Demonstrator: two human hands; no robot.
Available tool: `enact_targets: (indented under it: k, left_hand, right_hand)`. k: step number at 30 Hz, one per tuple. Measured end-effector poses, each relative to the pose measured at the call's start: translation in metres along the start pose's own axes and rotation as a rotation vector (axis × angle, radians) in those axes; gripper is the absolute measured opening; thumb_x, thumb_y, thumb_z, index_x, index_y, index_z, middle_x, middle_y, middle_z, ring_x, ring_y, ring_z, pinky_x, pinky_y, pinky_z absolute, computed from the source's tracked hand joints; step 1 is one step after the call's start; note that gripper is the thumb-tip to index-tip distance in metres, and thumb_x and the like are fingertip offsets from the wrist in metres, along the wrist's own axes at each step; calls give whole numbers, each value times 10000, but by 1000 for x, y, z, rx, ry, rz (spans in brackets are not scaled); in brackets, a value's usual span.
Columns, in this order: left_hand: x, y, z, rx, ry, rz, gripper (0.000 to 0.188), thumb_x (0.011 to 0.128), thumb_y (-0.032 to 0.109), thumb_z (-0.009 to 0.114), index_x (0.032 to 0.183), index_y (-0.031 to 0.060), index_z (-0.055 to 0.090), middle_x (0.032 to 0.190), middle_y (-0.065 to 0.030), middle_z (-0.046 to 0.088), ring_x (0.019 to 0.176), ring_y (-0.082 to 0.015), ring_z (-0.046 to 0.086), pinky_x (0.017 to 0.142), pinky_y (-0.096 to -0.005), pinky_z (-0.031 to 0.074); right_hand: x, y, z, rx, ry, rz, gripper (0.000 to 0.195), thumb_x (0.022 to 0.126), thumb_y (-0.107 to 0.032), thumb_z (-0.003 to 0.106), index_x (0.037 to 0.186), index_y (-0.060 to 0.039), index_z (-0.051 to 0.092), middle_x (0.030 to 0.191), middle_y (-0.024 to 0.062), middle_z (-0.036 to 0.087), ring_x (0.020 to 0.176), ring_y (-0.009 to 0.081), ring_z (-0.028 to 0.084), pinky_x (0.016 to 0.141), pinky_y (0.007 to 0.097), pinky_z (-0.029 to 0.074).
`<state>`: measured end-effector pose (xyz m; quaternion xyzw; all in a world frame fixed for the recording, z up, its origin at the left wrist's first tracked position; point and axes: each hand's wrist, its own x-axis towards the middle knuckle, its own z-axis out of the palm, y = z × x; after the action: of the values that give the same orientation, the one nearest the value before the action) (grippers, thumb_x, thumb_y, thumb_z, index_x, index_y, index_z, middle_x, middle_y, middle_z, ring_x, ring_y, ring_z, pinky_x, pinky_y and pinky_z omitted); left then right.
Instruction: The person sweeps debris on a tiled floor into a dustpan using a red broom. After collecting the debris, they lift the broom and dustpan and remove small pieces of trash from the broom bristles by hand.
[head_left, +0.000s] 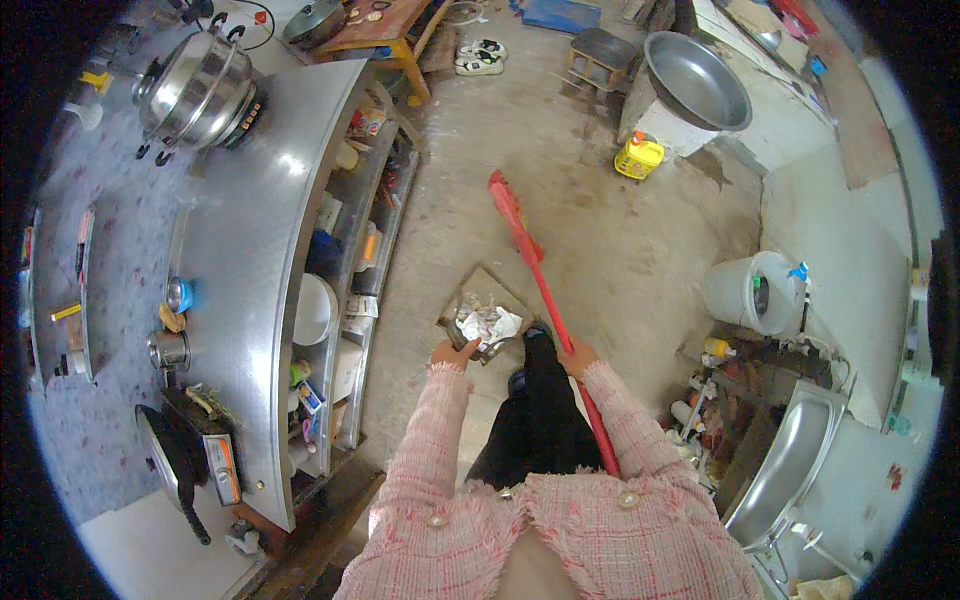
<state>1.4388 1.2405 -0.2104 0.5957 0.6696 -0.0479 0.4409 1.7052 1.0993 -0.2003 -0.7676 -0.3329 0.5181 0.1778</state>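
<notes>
My left hand (454, 352) grips the near edge of a flat, squarish dustpan-like tray (480, 289). Crumpled white paper (489, 324) and loose debris lie in it, just beyond my fingers. My right hand (577, 358) is closed around the red handle (551, 304) of a broom. The broom's red head (506, 199) points away from me, to the far side of the tray. The handle's near end runs back under my right forearm. The tray's underside and the grip of my left fingers beneath it are hidden.
A steel counter (247, 225) with open shelves stands at the left. A yellow jug (639, 157) is on the floor by a raised metal basin (697, 81). At the right are a white bucket (757, 292) and a steel sink (787, 465). Shoes (481, 57) and a stool (602, 56) stand farther off.
</notes>
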Motion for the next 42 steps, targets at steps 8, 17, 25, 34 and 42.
enact_targets:
  k: [8,17,25,34,42]
  left_hand:
    - [33,35,-31,-2,55,-47,674,656,592,610,939,-19,591,947,-202,605,908,-368,563,769,-421,438]
    - [84,64,-43,151,-59,-182,608,671,581,591,1061,114,575,1067,-108,589,1072,-304,497,967,-571,211]
    - [97,88,-56,170,-125,-231,636,676,597,576,1099,123,556,1139,-102,552,1104,-298,479,992,-582,154]
    - [90,85,-74,163,-198,-313,654,672,611,574,1100,118,556,1146,-77,553,1119,-284,469,1006,-554,166]
    - [91,75,-106,144,-159,-283,682,662,641,558,1092,112,565,1159,-107,542,1108,-305,475,980,-558,206]
  right_hand:
    - [53,-78,-5,-136,-64,41,411,726,-175,523,1108,-29,481,1006,233,554,950,382,531,814,410,432]
    - [55,-115,-50,438,-434,179,250,731,-202,554,936,-62,521,582,36,506,408,116,446,390,280,362]
    - [102,-74,-31,-106,-79,-213,387,756,-146,570,1122,-56,482,646,71,520,516,179,498,479,314,424]
    - [79,-121,-63,350,-314,101,358,781,-108,546,1125,-40,471,614,33,488,465,130,472,430,278,410]
    - [128,-120,-66,59,-16,-29,349,752,-142,532,1073,-14,480,588,50,498,462,137,491,445,292,426]
